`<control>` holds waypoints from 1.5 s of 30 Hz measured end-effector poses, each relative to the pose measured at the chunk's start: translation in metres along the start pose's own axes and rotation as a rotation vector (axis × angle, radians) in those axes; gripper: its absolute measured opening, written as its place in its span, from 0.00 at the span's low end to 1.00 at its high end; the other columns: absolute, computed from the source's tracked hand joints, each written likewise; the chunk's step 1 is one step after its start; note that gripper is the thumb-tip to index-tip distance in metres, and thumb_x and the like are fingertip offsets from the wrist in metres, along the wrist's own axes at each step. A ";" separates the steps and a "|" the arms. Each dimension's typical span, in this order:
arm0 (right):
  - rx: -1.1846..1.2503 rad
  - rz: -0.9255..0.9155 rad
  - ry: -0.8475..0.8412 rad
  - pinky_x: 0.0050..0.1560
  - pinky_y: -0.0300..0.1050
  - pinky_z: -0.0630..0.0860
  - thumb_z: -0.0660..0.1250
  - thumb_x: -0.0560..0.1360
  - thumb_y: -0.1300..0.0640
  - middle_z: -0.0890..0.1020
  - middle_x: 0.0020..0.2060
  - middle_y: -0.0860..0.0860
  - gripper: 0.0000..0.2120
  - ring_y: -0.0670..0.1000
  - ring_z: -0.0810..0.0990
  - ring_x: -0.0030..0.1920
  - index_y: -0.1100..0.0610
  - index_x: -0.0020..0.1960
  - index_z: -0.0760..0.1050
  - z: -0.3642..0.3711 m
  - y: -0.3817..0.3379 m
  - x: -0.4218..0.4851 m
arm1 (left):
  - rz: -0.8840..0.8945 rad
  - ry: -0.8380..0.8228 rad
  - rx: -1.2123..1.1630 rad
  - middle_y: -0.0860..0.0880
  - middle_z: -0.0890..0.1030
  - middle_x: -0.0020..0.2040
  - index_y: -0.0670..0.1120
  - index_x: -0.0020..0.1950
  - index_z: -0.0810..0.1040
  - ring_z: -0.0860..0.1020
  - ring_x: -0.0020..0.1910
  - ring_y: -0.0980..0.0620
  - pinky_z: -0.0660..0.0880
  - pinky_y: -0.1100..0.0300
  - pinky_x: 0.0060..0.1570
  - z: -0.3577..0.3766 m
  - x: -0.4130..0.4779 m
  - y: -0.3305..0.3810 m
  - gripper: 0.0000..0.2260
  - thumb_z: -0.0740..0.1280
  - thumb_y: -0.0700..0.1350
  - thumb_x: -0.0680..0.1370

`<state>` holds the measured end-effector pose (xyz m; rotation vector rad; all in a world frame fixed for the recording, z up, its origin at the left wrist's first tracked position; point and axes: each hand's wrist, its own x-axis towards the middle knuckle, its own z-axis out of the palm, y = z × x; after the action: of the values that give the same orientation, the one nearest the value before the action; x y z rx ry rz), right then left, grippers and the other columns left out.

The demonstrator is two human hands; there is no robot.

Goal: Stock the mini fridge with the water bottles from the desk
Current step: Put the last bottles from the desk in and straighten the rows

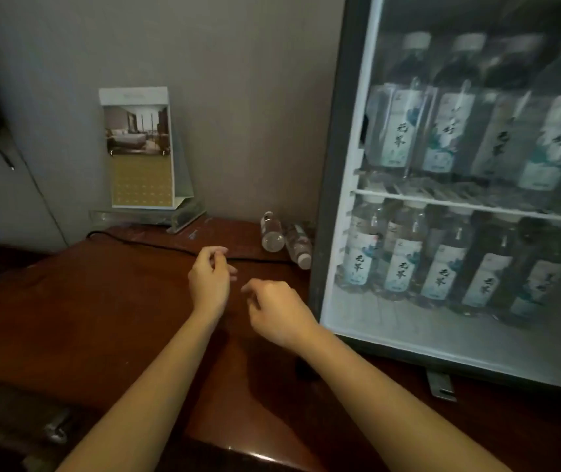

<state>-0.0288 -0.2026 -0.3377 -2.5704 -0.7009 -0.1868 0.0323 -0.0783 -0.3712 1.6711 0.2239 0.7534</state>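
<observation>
Currently reaching step: left hand and right hand hover over desk, fingers loosely curled, grasping nothing. Two water bottles lie beside fridge. Next, probably: reach forward, grasp one.

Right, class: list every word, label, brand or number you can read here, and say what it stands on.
Labels on the fridge bottles: two brush-written Chinese characters, perhaps "无界", too blurred to be sure; the small print is unreadable.
Desk calendar: header and date grid too small to read.
Two loose bottles: labels unreadable.
</observation>
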 end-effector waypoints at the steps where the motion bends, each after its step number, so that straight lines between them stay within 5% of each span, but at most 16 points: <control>1: -0.031 0.063 -0.031 0.55 0.51 0.74 0.59 0.76 0.59 0.77 0.58 0.58 0.17 0.60 0.76 0.58 0.59 0.65 0.70 0.007 -0.002 0.018 | -0.032 -0.016 0.016 0.50 0.78 0.31 0.46 0.49 0.75 0.76 0.27 0.56 0.76 0.53 0.37 -0.001 0.013 -0.009 0.08 0.57 0.41 0.80; 6: -0.045 0.452 0.011 0.64 0.52 0.67 0.62 0.75 0.57 0.62 0.69 0.62 0.27 0.63 0.62 0.69 0.63 0.71 0.57 0.040 0.009 0.117 | -0.112 -0.034 0.047 0.50 0.78 0.33 0.43 0.55 0.76 0.76 0.30 0.53 0.74 0.56 0.34 -0.002 0.058 -0.049 0.10 0.57 0.43 0.81; 9: -0.076 0.598 0.167 0.69 0.55 0.62 0.63 0.75 0.55 0.58 0.71 0.64 0.31 0.64 0.58 0.71 0.63 0.73 0.54 0.054 0.043 0.186 | -0.037 -0.051 0.054 0.52 0.78 0.31 0.50 0.49 0.75 0.76 0.28 0.54 0.75 0.53 0.36 -0.004 0.066 -0.058 0.08 0.57 0.45 0.81; 18: -0.288 0.695 0.347 0.62 0.52 0.68 0.63 0.76 0.54 0.70 0.66 0.63 0.28 0.62 0.67 0.67 0.64 0.71 0.58 0.080 0.117 0.269 | 0.141 -0.048 0.123 0.54 0.78 0.29 0.53 0.47 0.76 0.79 0.32 0.51 0.77 0.54 0.39 -0.006 0.064 -0.060 0.08 0.57 0.46 0.80; 23: 0.095 0.765 0.472 0.56 0.51 0.74 0.68 0.70 0.49 0.78 0.59 0.61 0.26 0.61 0.76 0.59 0.62 0.63 0.71 0.078 0.098 0.244 | 0.126 -0.058 0.129 0.54 0.78 0.30 0.52 0.47 0.76 0.79 0.34 0.49 0.77 0.53 0.40 -0.005 0.064 -0.061 0.08 0.58 0.46 0.80; 26: 0.273 0.676 0.514 0.55 0.50 0.73 0.67 0.71 0.49 0.77 0.59 0.61 0.25 0.62 0.76 0.59 0.61 0.63 0.69 0.084 0.067 0.213 | -0.125 -0.089 -0.078 0.51 0.79 0.37 0.49 0.49 0.75 0.78 0.33 0.54 0.76 0.57 0.35 -0.004 0.066 -0.058 0.07 0.57 0.46 0.81; 29: 0.434 0.536 0.516 0.56 0.48 0.71 0.67 0.72 0.48 0.78 0.59 0.60 0.26 0.61 0.75 0.61 0.60 0.65 0.69 0.092 0.032 0.177 | -0.401 -0.167 -0.310 0.47 0.77 0.50 0.50 0.48 0.71 0.78 0.46 0.50 0.76 0.58 0.44 -0.005 0.073 -0.057 0.06 0.57 0.49 0.81; 32: 0.590 0.411 0.407 0.59 0.47 0.74 0.69 0.70 0.46 0.80 0.58 0.55 0.29 0.56 0.77 0.60 0.56 0.67 0.69 0.098 0.007 0.145 | -0.524 -0.269 -0.598 0.45 0.80 0.48 0.45 0.59 0.73 0.81 0.42 0.52 0.79 0.59 0.43 -0.009 0.071 -0.053 0.13 0.57 0.51 0.81; 35: 0.609 0.297 0.215 0.54 0.39 0.74 0.71 0.70 0.48 0.82 0.51 0.48 0.23 0.47 0.80 0.53 0.52 0.63 0.72 0.090 -0.005 0.113 | -0.520 -0.228 -0.872 0.44 0.81 0.44 0.41 0.60 0.74 0.82 0.36 0.51 0.79 0.60 0.35 -0.021 0.072 -0.047 0.17 0.59 0.52 0.80; 38: 0.672 0.209 0.099 0.43 0.29 0.74 0.74 0.68 0.53 0.80 0.45 0.41 0.22 0.38 0.79 0.43 0.49 0.60 0.71 0.077 -0.003 0.086 | -0.472 -0.290 -0.976 0.47 0.80 0.36 0.44 0.48 0.77 0.79 0.34 0.50 0.78 0.58 0.38 -0.034 0.070 -0.035 0.16 0.57 0.54 0.79; 45: 0.629 0.187 0.036 0.56 0.45 0.78 0.76 0.64 0.52 0.81 0.52 0.42 0.30 0.40 0.80 0.51 0.45 0.62 0.68 0.042 0.013 0.036 | -0.395 -0.526 -0.886 0.44 0.83 0.46 0.44 0.46 0.85 0.79 0.46 0.46 0.72 0.50 0.55 -0.033 0.025 -0.005 0.21 0.55 0.53 0.78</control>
<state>0.0092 -0.1765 -0.3705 -2.0037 -0.4134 0.0462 0.0337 -0.0367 -0.3653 0.8766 -0.1443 0.0500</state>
